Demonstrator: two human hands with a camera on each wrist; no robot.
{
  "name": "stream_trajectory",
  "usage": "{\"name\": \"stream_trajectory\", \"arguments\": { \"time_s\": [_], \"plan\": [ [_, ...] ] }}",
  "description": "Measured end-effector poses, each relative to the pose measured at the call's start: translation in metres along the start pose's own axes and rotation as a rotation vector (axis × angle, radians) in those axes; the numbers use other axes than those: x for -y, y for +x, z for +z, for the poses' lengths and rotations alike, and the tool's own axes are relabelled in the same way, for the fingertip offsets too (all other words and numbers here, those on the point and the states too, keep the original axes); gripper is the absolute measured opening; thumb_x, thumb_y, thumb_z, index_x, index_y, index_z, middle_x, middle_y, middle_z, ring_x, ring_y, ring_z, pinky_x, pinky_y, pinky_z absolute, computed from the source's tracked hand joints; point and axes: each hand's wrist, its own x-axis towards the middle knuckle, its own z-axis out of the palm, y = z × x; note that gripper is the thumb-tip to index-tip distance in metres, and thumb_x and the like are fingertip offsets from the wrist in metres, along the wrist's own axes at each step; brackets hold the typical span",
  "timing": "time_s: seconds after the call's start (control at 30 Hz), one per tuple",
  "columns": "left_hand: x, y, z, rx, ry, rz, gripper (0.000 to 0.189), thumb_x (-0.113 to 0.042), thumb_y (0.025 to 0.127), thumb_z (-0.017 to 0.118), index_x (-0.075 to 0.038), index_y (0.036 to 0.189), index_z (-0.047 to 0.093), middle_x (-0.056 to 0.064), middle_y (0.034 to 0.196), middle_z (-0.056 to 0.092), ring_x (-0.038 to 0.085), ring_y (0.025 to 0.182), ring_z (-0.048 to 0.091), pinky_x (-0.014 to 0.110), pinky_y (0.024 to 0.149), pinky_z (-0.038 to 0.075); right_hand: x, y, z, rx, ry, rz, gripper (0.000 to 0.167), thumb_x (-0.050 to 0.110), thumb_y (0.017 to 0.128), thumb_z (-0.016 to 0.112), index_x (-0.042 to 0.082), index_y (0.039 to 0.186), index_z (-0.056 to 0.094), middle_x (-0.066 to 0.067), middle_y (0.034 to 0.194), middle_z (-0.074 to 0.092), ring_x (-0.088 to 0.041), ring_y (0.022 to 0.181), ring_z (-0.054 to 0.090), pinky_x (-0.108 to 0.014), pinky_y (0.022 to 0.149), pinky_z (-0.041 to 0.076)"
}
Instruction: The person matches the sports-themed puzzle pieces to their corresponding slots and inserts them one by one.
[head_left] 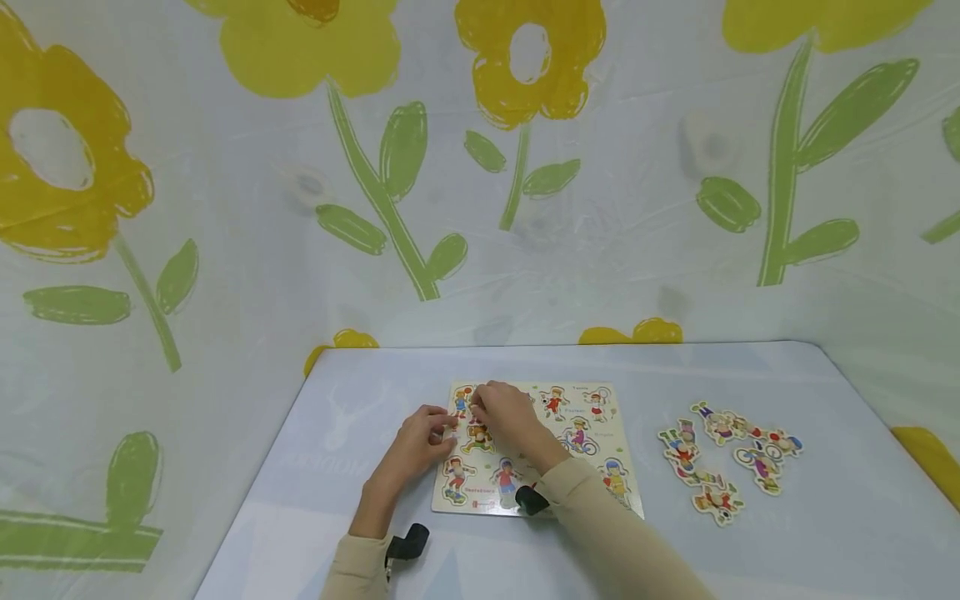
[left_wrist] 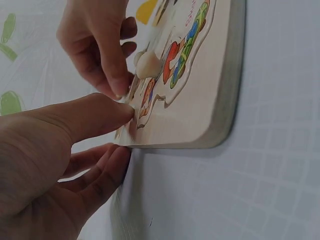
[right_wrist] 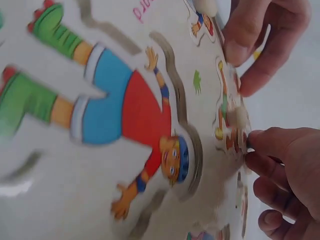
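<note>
A wooden peg puzzle board (head_left: 525, 508) with sports figures lies on the table. At its left edge, my left hand (head_left: 423, 437) holds the board, thumb (left_wrist: 95, 117) on the top face and fingers against the side. My right hand (head_left: 513, 417) is over the upper left part of the board. In the right wrist view, the thumb and forefinger of my right hand (right_wrist: 295, 175) pinch a puzzle piece (right_wrist: 244, 140), mostly hidden by the fingertips. Beside it sits a knobbed puzzle piece (right_wrist: 223, 112). A skateboarder piece (head_left: 455, 479) sits at the board's lower left.
Several loose puzzle pieces (head_left: 716, 500) lie in a cluster on the white table (head_left: 360, 400), right of the board. A flower-printed curtain (head_left: 600, 250) stands behind the table and at both sides. Black wrist camera mounts (head_left: 408, 542) are on both wrists.
</note>
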Motion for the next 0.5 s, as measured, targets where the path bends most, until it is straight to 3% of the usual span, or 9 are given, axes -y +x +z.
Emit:
{"name": "stream_trajectory", "arguments": {
  "time_s": [0.13,0.5],
  "plan": [
    [0.001,0.0,0.001,0.001,-0.005,0.01,0.028,-0.011,0.083,0.075,-0.006,0.11,0.073,0.012,0.12,0.06,0.014,0.089,0.062,0.028,0.075,0.054,0.005,0.006,0.004,-0.014,-0.037,-0.025,0.012,0.024,0.095,0.063,0.015,0.09,0.068,0.006,0.074,0.056,-0.008,0.064,0.046,-0.023,0.06,0.041],
    [-0.001,0.0,-0.001,-0.003,-0.012,0.005,0.023,-0.011,0.083,0.075,-0.007,0.106,0.074,0.012,0.12,0.061,0.015,0.088,0.062,0.029,0.076,0.055,0.017,0.02,0.01,-0.008,-0.081,0.018,0.013,0.025,0.096,0.064,0.013,0.093,0.069,0.002,0.082,0.063,-0.01,0.07,0.052,-0.026,0.066,0.047]
  ]
}}
